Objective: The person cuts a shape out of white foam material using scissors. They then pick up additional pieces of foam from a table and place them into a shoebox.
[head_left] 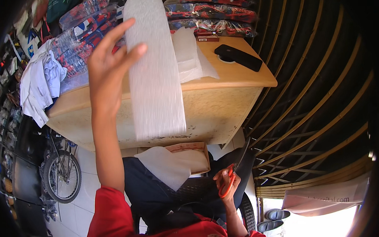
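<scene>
My left hand (105,73) is raised over the desk, its thumb and fingers spread apart with nothing between them. Just beside its fingertips, a long white roll or folded strip of what looks like foam sheet (157,84) reaches past the desk's front edge; whether the fingers touch it I cannot tell. Low at my right, my right hand (233,189) is closed around the red handles of a pair of scissors (242,156), whose blades point away from me. A loose white sheet (167,165) lies near my lap, partly over an open cardboard box (201,149).
On the wooden desk (224,73) are cut white sheets (185,55), a black phone (239,56) and stacked plastic-wrapped packs (210,12). A pale garment (38,80) hangs at its left end. A folding metal gate (311,93) stands right; a bicycle (62,172) stands left.
</scene>
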### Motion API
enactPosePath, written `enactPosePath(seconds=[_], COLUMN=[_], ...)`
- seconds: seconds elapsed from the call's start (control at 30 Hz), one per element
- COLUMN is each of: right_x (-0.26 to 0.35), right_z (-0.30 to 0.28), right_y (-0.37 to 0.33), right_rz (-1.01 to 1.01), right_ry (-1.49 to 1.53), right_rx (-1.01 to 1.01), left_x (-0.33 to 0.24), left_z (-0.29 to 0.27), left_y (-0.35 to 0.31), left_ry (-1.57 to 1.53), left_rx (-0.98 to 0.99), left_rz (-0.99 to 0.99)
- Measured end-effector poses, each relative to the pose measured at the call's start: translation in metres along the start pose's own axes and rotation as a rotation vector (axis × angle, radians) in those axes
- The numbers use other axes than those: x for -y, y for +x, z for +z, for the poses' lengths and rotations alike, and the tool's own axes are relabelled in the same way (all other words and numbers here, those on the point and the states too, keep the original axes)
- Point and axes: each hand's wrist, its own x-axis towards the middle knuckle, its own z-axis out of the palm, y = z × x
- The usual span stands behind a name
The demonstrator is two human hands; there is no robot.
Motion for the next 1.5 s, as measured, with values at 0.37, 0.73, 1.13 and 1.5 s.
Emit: enactPosePath(seconds=[0.37, 0.73, 1.13, 1.5], right_x=[-0.014, -0.024, -0.031, -0.038], right_z=[-0.009, -0.015, -0.011, -0.007], right_y=[-0.012, -0.013, -0.022, -0.024], right_rz=[0.218, 0.278, 0.343, 0.408], right_ry=[-0.096, -0.122, -0.214, -0.250], right_rx=[-0.016, -0.023, 0.032, 0.088], left_x=[0.151, 0.095, 0.169, 0.220], left_z=[-0.021, -0.033, -0.049, -0.024], left_y=[0.076, -0.022, -0.374, -0.410], left_ry=[0.562, 0.438, 0.500, 0.328], left_rx=[0.151, -0.133, 0.601, -0.345], left_rz=[-0.228, -0.006, -1.307, -1.272])
